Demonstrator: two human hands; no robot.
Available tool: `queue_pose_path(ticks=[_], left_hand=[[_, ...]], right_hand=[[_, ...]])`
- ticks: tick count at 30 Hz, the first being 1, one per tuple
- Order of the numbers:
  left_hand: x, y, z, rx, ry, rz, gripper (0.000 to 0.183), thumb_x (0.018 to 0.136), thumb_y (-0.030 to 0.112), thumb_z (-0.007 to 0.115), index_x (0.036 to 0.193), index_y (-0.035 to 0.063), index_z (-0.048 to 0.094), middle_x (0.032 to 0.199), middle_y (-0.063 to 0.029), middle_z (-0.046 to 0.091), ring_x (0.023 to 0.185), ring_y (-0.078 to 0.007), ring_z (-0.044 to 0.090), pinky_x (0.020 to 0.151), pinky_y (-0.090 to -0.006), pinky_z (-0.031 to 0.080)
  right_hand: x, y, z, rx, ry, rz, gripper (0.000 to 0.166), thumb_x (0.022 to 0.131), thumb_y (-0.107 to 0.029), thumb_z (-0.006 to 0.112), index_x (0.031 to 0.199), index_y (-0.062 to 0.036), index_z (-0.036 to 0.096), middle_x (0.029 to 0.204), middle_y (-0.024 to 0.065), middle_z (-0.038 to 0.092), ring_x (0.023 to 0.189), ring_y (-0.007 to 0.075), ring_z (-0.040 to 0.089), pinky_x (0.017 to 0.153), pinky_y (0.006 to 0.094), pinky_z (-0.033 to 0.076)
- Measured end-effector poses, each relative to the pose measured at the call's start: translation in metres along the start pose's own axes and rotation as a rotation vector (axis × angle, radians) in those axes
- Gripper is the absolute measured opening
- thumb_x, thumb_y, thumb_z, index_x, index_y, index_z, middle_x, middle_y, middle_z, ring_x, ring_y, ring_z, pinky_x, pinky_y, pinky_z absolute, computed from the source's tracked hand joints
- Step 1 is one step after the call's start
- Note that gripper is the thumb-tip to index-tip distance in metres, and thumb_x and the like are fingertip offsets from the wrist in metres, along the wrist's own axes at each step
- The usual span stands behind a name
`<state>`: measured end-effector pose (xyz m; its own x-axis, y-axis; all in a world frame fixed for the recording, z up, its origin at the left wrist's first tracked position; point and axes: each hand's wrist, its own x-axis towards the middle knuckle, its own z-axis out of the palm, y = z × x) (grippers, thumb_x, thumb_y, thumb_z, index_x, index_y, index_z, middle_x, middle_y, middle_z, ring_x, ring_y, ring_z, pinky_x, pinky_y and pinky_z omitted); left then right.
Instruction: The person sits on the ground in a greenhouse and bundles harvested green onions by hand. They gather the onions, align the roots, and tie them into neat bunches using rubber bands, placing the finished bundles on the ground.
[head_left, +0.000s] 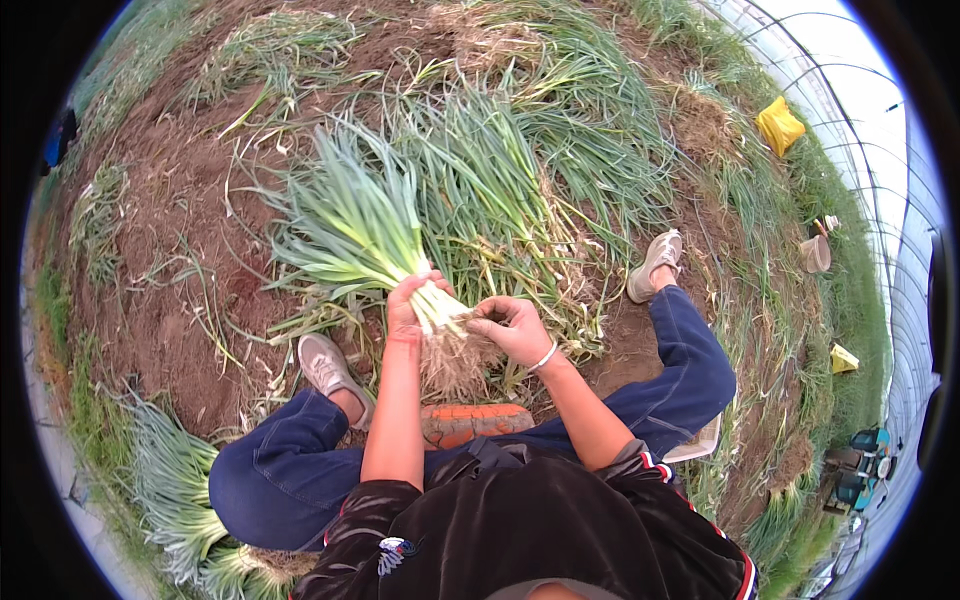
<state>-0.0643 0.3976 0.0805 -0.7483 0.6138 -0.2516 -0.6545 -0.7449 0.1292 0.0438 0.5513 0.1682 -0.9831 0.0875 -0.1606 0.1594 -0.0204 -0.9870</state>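
Note:
A bunch of green onions (375, 247) is held by its white stems in my left hand (409, 307), leaves fanned up and to the left. Its tangled, soil-stained roots (454, 364) hang below the stems. At the root end, my right hand (514, 330) has thumb and forefinger pinched together by the base of the stems; whether something thin is between them is too small to tell. Just beyond my hands, a large heap of loose green onions (480, 172) lies on the soil, with withered outer leaves (574, 277) along its right side.
An orange, cracked seat (472, 424) is between my legs. Bundled green onions (172, 480) lie at lower left, another bundle (780, 510) at lower right. A pale plastic crate (697, 442) stands by my right thigh. Yellow bags (780, 126) and a bucket (815, 253) lie near the greenhouse wall.

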Motion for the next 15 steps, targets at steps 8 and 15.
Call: queue_pose_path(ticks=[8, 15], left_hand=[[-0.018, 0.076, 0.054, -0.095, -0.331, 0.233, 0.044, 0.078, 0.013, 0.057, 0.117, 0.0013, 0.043, 0.085, -0.0031, 0.047, 0.078, -0.0134, 0.049, 0.078, -0.0318, 0.044], [0.014, 0.007, -0.071, -0.072, 0.143, -0.048, 0.043, 0.076, 0.011, 0.059, 0.115, -0.0021, 0.047, 0.09, -0.0106, 0.055, 0.082, -0.0238, 0.055, 0.081, -0.0417, 0.047]], right_hand=[[0.037, 0.04, -0.094, -0.555, 0.265, 0.257, 0.042, 0.087, -0.035, 0.059, 0.064, 0.0, 0.062, 0.055, 0.0062, 0.056, 0.049, 0.0136, 0.049, 0.053, 0.0314, 0.04], [0.148, 0.106, -0.129, -0.954, 0.459, 0.114, 0.025, 0.085, -0.024, 0.056, 0.095, -0.0019, 0.064, 0.095, 0.0208, 0.064, 0.092, 0.0352, 0.061, 0.082, 0.0435, 0.046]])
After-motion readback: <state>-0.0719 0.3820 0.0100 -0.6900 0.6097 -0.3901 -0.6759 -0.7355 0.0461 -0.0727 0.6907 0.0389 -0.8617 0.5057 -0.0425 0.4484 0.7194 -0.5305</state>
